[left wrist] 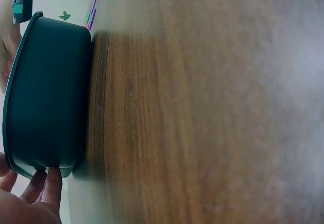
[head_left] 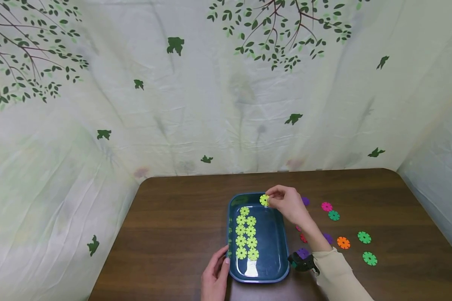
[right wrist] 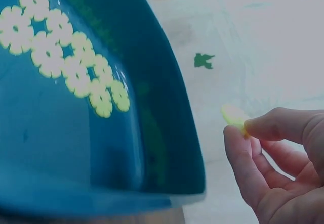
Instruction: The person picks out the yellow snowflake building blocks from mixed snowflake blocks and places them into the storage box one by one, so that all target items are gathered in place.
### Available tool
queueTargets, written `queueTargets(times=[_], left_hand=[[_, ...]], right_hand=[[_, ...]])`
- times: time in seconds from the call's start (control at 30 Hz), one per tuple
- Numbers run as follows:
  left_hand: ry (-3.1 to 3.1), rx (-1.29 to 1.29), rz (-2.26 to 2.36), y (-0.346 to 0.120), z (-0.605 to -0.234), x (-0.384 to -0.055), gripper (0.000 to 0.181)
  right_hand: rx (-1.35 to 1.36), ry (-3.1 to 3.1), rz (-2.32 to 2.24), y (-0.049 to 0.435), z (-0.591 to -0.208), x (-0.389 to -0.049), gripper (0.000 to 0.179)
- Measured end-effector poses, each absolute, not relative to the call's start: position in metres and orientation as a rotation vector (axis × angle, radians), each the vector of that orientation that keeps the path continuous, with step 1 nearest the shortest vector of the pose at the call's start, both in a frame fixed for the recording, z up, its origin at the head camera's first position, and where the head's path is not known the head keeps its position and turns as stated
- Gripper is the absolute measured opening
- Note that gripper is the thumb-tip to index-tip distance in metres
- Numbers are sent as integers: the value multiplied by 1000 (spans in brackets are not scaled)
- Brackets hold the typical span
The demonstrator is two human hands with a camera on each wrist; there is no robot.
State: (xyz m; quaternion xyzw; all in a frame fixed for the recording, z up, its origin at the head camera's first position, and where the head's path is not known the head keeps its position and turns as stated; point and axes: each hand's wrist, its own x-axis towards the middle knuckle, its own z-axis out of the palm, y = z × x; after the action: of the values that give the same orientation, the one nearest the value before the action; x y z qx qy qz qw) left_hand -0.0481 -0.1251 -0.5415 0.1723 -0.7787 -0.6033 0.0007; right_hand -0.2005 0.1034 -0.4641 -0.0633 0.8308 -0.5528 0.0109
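Note:
A deep blue tray (head_left: pixel 271 242) lies lengthwise on the table, holding several yellow-green notched, flower-shaped discs (head_left: pixel 250 231) in two columns at its left side. Over the tray's far right corner, my right hand (head_left: pixel 289 205) pinches another yellow-green disc (right wrist: pixel 234 115) between thumb and fingertips. The right wrist view shows this disc nearly edge-on, apart from the tray wall. My left hand (head_left: pixel 214 276) is at the tray's near left side. In the left wrist view, its fairly straight fingers (left wrist: pixel 52 186) touch the tray's outer wall (left wrist: pixel 48 92).
Right of the tray lie loose discs: pink (head_left: pixel 326 206), teal (head_left: pixel 334 215), orange (head_left: pixel 343 242), green (head_left: pixel 370 258) and purple (head_left: pixel 303 253), some partly behind the right arm. A black wrist device (head_left: pixel 303 263) hangs beside the tray. A leaf-printed cloth (head_left: pixel 211 104) stands behind the brown table (head_left: pixel 173 234).

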Motion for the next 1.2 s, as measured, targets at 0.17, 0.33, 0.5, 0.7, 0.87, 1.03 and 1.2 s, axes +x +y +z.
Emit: queueTargets(times=[0.17,0.33,0.5,0.7,0.87,1.03,1.2], left_hand=[[-2460,556,-1882,-125,-541,-48,31],[-2462,563,-1874,-125,-540,-48,30],[-2448,544,-1880,-125,-539,-46,30],[-2440,522,-1881,-124,-539,-46,30],[-2425,497,-1892,-125,-539,-45,30],[-2418,494,-1890,-125,-540,-45,30],[-2421,495,-1893,-125,-540,-45,30]], right_hand=[[-164,2540,-1785,92,-469,-202,15],[-135,2498,-1844,81,-475,-203,16],[-94,2517,-1837,70,-480,-203,16],[-34,2590,-1775,60,-490,-204,14],[-32,2690,-1674,54,-497,-206,14],[-20,2776,-1559,50,-503,-209,12],[-41,2816,-1486,48,-508,-209,10]])
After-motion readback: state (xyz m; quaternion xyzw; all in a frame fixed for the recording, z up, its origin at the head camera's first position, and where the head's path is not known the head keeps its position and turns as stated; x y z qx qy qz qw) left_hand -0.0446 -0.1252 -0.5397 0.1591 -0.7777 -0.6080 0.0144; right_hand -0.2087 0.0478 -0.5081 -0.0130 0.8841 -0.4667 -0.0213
